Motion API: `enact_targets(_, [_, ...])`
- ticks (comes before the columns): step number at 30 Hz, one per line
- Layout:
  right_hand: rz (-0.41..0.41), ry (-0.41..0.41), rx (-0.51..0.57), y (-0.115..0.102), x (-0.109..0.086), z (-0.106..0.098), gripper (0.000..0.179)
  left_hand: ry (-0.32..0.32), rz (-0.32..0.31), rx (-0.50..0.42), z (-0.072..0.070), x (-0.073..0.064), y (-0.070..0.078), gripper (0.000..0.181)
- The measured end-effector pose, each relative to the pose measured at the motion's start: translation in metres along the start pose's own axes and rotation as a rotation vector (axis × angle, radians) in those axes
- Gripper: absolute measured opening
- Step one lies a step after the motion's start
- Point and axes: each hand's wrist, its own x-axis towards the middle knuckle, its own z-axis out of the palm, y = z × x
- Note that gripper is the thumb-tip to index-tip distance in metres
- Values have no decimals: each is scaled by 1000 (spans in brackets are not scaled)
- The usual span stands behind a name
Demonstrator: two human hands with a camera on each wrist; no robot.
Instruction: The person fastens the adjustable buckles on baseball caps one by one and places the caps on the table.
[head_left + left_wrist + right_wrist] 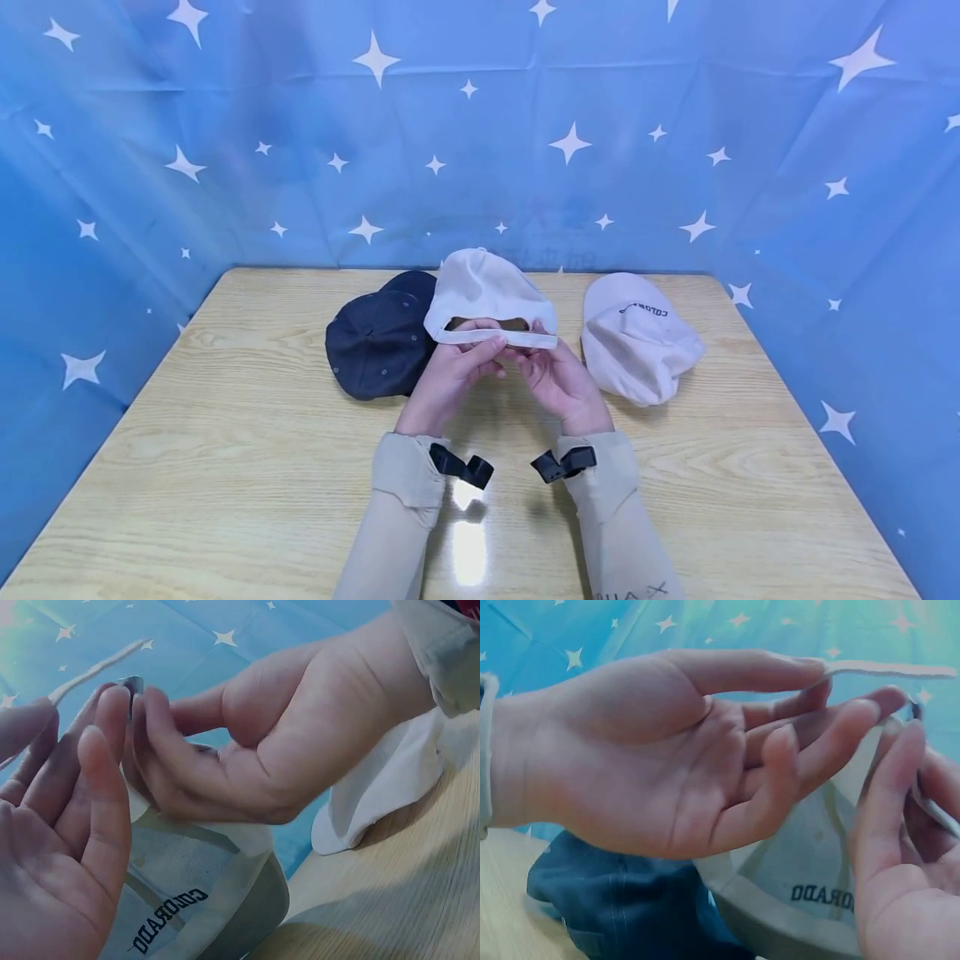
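Note:
A white baseball cap (486, 287) is held up over the table, its back opening towards me. My left hand (450, 373) pinches the free end of its back strap (892, 670) between thumb and index finger, palm turned up. My right hand (561, 385) pinches the other side of the strap at a small metal buckle (133, 685), with the left fingertips right beside it. In both wrist views the strap end sticks out loose past the left thumb. Through the opening, the lettering "COLORADO" (169, 919) shows reversed on the cap's inside.
A dark navy cap (377, 346) lies on the wooden table (225, 467) to the left, partly behind the left hand. On the right lies another white cap (639, 346) with dark lettering. A blue cloth (480, 125) with white stars hangs behind and along both sides.

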Motion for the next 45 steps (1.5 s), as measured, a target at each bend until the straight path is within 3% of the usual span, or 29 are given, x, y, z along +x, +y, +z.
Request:
enact_targets(3, [-23,6,-57,2,0,1,25,-31,13,-23,1,0,1,25])
enact_targets(6, [-33,30,-45,3,0,1,19,-42,24,-31,1,-1,2,24])
enact_targets(13, [-3,97,141,0,-4,2,18,26,39,-33,3,-2,5,24])
enact_targets(19, [41,34,337,-4,-1,4,10,77,85,-8,2,2,7,20])
enact_targets(23, [59,-34,413,-7,2,4,13,112,116,-12,2,6,9,19])
enact_targets(27, [59,-44,459,-6,0,-1,16,152,100,-9,0,5,7,19])
enact_targets(37, [2,-47,380,0,-6,-1,11,183,98,-31,-1,1,1,24])
enact_targets(45, [-84,-13,199,2,-5,2,13,202,75,-59,-3,2,2,22])
